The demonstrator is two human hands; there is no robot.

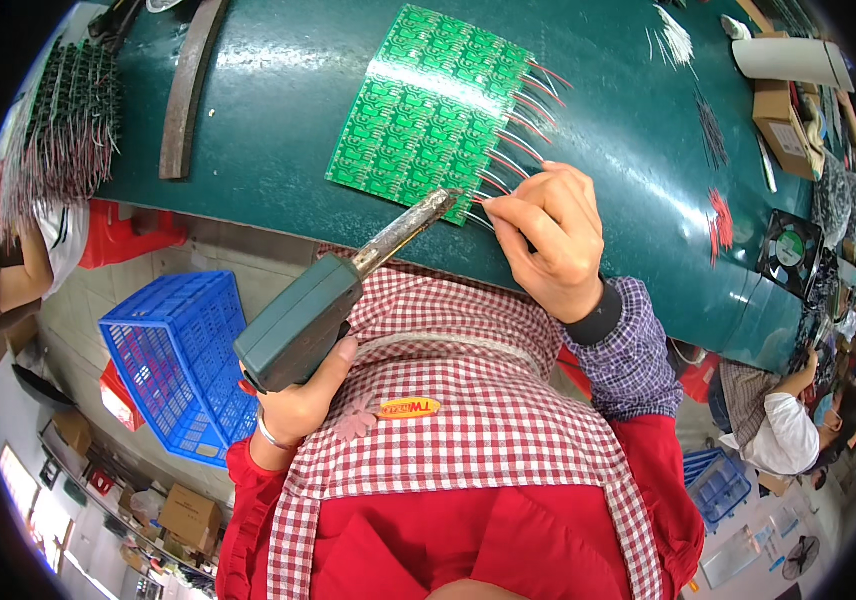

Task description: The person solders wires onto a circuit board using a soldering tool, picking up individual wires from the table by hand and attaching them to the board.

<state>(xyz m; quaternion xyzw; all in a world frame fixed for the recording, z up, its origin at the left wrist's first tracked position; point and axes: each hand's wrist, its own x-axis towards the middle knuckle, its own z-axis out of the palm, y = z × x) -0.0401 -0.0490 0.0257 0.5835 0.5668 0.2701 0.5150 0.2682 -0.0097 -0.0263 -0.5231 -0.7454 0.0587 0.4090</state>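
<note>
Your red top (538,540) nearest, your left grip (300,402) holds the iron (303,315), tip (453,194) at the board (423,110) edge, right grip (554,225) pinching a wire (478,199).

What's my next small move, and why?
Perhaps settle the tip of the dark green soldering iron on the flat green circuit board: your left hand holds it at the wired edge, contact unclear, while your right hand seems to pinch one of the thin red and white wires there.
</note>
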